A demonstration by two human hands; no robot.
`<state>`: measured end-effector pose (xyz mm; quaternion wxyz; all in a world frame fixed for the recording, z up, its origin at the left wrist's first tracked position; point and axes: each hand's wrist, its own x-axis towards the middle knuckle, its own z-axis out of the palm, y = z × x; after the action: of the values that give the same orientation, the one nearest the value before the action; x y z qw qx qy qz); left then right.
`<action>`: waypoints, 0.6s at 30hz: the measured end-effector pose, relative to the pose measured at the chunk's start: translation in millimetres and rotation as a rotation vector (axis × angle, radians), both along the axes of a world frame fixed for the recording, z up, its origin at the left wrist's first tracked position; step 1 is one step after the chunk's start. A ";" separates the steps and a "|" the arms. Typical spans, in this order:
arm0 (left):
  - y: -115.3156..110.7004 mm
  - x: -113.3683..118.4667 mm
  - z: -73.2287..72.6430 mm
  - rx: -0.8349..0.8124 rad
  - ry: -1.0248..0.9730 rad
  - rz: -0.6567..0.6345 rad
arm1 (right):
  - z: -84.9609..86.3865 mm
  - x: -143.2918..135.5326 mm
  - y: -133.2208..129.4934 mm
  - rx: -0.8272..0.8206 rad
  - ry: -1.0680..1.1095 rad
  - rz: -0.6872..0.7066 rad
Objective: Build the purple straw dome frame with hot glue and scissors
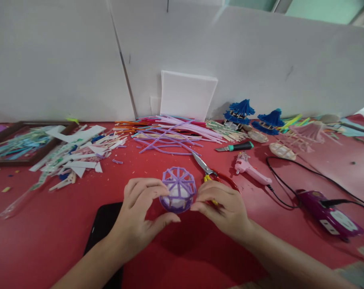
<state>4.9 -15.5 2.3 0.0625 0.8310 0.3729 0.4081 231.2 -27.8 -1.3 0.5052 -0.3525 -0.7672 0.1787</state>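
Fingers: on the left hand (136,206), fingertips meet the near-left side of the purple cage while the thumb stands apart below; whether that thumb touches is hard to tell. On the right hand (227,204), thumb and fingertips are closed on the cage's right edge.
Purple cage (178,181): between both hands, its spoked top tilted toward the viewer; the bars partly cover a whitish body (173,193) inside, so its full shape cannot be made out.
Scissors (202,162): blades in view, red and yellow handles partly hidden behind the right hand.
Black slab (105,218): partly covered by the left hand and forearm, cut off at the bottom.
Brown frame (15,162): cut off by the left edge, beside tangled white scraps (84,134).
Pink model (308,131): blurred at the right, near two blue-roofed ones.
Power strip (329,214): purple, lower right, its black cable running out of view; a pink glue gun (251,168) lies nearer the middle.
Surface: red tabletop (152,261), glossy toward the right, with coloured sticks (172,132) heaped along the back.
Room: pale panels (64,60) with a dark seam; greenish panes (323,14) at upper right, cut off above.
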 end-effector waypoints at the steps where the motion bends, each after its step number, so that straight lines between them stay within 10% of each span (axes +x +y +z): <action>1: -0.8 0.9 4.8 -0.011 -0.013 -0.007 | 0.7 0.5 -0.4 -0.001 -0.005 -0.009; 12: -40.0 35.1 27.6 -1.204 -0.552 -0.170 | 11.6 -4.5 -19.3 0.185 -0.043 0.169; 18: -58.3 38.3 14.2 -1.374 -0.854 -0.080 | 9.4 -11.1 -25.5 0.157 -0.130 0.325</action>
<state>43.2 -73.8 16.5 0.7106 0.3922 0.4541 0.3673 220.1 -53.3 8.1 0.4447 -0.1942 -0.8568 0.1745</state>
